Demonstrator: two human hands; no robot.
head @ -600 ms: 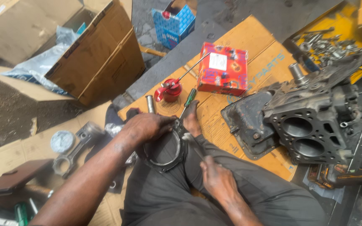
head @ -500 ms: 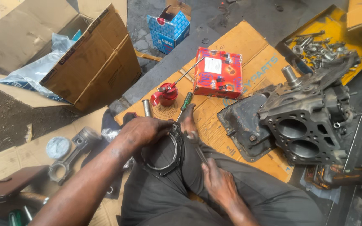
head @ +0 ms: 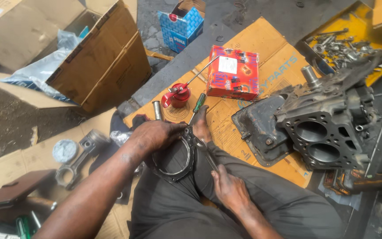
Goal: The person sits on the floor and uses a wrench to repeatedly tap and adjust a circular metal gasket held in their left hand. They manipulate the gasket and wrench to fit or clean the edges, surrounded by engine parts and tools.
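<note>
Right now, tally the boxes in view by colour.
Brown corrugated cardboard box, large and open: 1
Blue patterned cardboard box, small and open: 1
Red printed cardboard box, closed, beside the red oil can: 1
Total: 3

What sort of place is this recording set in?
Most likely an informal engine repair spot on open ground. A bare engine block sits on flattened cardboard, a piston with connecting rod lies nearby, and the left hand steadies a ring-shaped metal housing.
</note>
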